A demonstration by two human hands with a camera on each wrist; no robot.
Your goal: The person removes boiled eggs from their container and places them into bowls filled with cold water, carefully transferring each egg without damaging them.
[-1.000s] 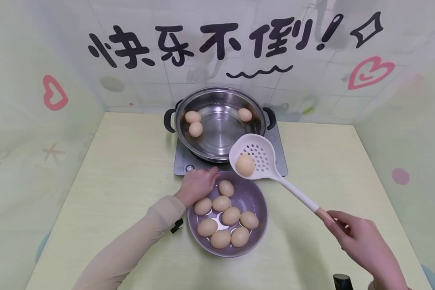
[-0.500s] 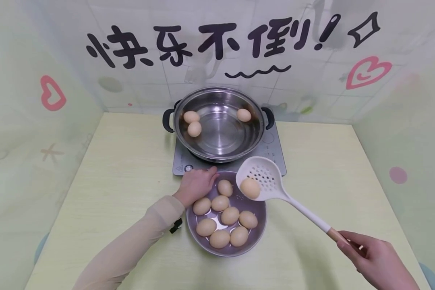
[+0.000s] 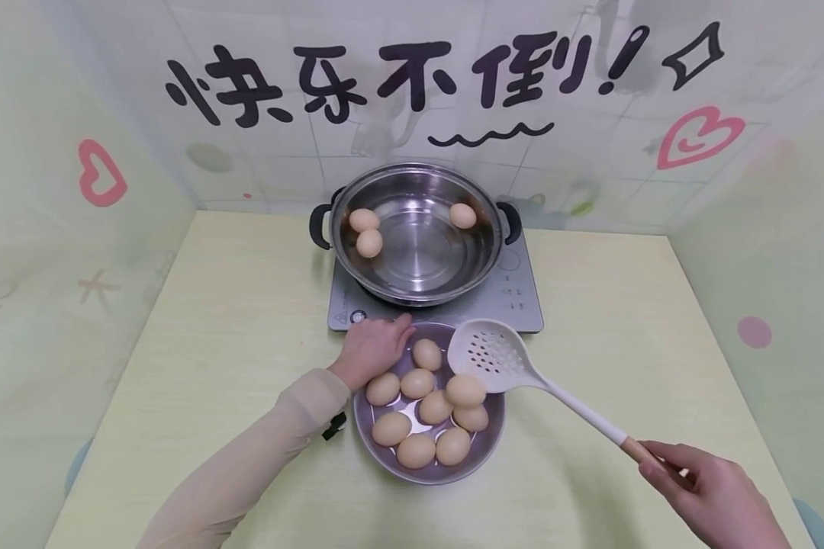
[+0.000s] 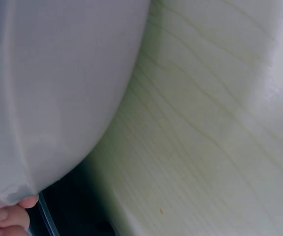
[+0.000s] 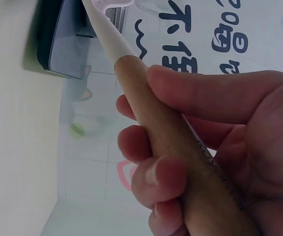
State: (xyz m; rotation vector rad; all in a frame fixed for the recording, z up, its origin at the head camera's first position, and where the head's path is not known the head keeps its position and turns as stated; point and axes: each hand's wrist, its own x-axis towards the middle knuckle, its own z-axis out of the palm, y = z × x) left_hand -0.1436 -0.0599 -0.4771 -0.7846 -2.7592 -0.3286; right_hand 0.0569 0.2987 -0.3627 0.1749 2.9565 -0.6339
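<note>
My right hand grips the wooden handle of a white slotted spoon. The spoon's holed head is tilted above the right side of a purple-grey bowl. One egg is at the head's lower edge, over the eggs in the bowl; whether it touches them I cannot tell. Several brown eggs lie inside the bowl. My left hand holds the bowl's far left rim, and in the left wrist view its fingertips curl against the bowl's side.
Behind the bowl, a steel pot with black handles stands on a grey induction cooker. Three eggs lie in the pot. A pale wood table carries everything, with printed wall sheets at the back and sides.
The spoon has come back from the pot's front edge and down over the bowl. Its egg has slid off the head's middle to the lower edge. My left hand stays put.
</note>
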